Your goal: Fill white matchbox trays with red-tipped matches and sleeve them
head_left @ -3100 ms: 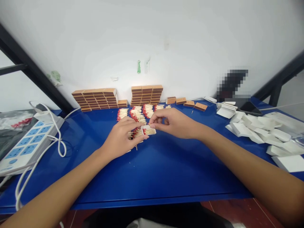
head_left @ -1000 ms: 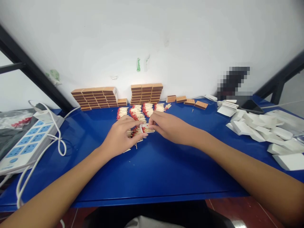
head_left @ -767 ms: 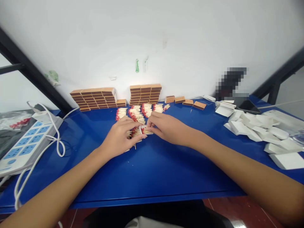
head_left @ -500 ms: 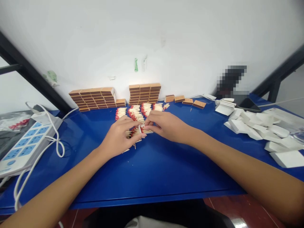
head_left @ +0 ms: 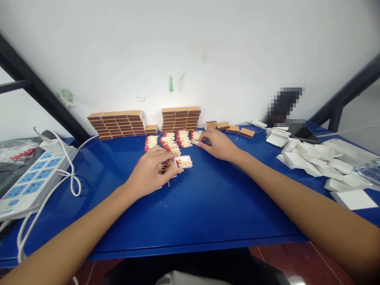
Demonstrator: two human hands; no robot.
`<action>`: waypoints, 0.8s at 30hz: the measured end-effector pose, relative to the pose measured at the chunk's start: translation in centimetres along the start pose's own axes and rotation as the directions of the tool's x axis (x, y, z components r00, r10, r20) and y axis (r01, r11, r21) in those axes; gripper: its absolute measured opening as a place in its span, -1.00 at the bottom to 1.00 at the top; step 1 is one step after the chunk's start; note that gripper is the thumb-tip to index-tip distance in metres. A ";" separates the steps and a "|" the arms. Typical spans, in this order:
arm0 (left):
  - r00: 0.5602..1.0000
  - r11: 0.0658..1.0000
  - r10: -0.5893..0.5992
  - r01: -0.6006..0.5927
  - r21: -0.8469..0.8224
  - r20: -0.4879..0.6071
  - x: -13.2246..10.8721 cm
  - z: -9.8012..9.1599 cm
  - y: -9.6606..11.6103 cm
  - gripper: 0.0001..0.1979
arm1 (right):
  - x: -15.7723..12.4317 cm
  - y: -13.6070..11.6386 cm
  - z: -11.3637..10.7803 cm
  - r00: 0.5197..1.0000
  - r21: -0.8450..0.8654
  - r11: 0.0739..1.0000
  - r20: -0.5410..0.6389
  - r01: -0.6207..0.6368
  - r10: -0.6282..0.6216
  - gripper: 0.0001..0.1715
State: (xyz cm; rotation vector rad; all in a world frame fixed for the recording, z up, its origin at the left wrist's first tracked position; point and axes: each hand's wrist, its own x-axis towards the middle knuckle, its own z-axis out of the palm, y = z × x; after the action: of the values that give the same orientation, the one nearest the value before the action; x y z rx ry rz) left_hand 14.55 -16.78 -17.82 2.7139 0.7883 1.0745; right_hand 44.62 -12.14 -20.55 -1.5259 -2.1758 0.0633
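My left hand (head_left: 152,168) grips the left end of a small white tray (head_left: 187,159) between thumb and fingers; red-tipped matches lie inside it. Under and beside that hand are more matches (head_left: 166,166). Behind the tray, red-headed matches lie in several bunches, among them one at the left (head_left: 151,142) and one in the middle (head_left: 183,139). My right hand (head_left: 218,143) is at the rightmost bunch (head_left: 195,135), its thumb and fingertips closed on matches there.
Stacked matchboxes (head_left: 118,124) and a second stack (head_left: 181,118) stand against the wall, with several loose boxes (head_left: 246,133) to the right. White trays (head_left: 314,156) are piled at the right. A power strip (head_left: 35,178) with white cables lies left on the blue table (head_left: 190,213).
My right hand has moved from the white tray back and right to the rightmost match bunch, uncovering the tray. My left hand has stayed on the tray. The view has shifted slightly.
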 end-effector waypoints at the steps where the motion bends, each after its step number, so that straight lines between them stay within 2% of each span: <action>1: 1.000 1.000 0.001 -0.001 0.000 0.001 0.0 0.0 0.0 -0.64 | 0.0 -0.1 0.1 1.000 -0.003 1.000 0.000 -0.013 0.013 -0.79; 17: 0.999 1.000 -0.026 0.026 -0.010 0.025 0.0 0.0 0.1 -0.65 | 0.0 -1.2 -1.5 0.992 0.045 0.996 0.099 -0.082 0.077 -0.82; 24: 0.999 0.999 -0.032 0.032 -0.020 0.029 -0.1 0.1 0.0 -0.64 | -0.3 -2.9 -3.5 0.992 0.114 0.992 0.107 0.058 -0.071 -0.77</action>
State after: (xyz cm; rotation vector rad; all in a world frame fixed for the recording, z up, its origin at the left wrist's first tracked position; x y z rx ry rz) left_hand 14.57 -16.82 -17.94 2.6842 0.8089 1.0287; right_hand 43.62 -14.26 -16.68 -1.4203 -2.2661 0.2487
